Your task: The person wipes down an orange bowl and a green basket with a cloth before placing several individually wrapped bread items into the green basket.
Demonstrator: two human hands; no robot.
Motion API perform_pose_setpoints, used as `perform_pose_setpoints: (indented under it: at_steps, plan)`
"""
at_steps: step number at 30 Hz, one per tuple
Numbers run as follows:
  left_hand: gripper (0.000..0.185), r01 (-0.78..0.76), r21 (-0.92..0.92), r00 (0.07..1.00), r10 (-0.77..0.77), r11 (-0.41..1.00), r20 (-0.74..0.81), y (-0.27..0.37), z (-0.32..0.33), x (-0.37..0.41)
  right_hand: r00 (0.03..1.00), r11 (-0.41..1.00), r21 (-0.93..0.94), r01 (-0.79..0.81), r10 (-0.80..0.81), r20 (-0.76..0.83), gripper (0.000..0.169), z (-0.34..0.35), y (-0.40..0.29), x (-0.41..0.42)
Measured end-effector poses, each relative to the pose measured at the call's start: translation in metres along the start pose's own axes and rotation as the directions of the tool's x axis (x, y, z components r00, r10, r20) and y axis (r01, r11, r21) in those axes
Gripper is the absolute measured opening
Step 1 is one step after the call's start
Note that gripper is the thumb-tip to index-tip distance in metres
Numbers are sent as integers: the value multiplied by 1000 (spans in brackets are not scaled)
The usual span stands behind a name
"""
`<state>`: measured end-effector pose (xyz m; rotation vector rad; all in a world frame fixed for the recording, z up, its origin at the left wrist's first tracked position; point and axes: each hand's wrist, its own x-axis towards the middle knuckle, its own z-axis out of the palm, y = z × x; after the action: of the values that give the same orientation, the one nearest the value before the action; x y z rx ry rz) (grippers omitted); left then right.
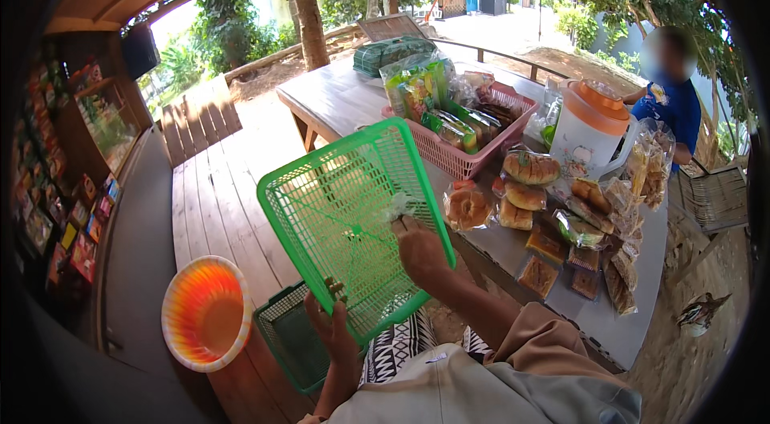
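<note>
A green plastic basket [355, 267] is tilted up in front of me, its slatted inside facing me. At the lower left corner, my left hand [332, 322] grips its rim. Inside the basket, near the right wall, my right hand [418, 246] pinches a crumpled whitish, see-through wad [398, 206], perhaps plastic or cloth. The fingertips of that hand are partly hidden. To the right on the table [625, 328] lie plastic-wrapped bread rolls [524, 195] and wrapped flat cakes [538, 275]. Behind the green basket stands a pink basket [442, 150] filled with packaged snacks.
An orange basin [216, 309] and a dark green basket [286, 340] sit on the wooden slatted platform [234, 213] at left. A lidded pitcher [580, 135] stands among snack bags. Shelves of packets [78, 225] line the far left. A person [671, 105] is beyond the table.
</note>
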<state>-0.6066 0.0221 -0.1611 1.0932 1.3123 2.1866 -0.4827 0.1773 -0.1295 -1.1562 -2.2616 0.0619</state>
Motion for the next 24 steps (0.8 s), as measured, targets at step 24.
perform_pose_setpoints:
  at_steps: [24]
  plan:
    - [50,-23,131,997,13,991,74,-2,2,-3,974,992,28,-122,125,-187,37,-16,8,46]
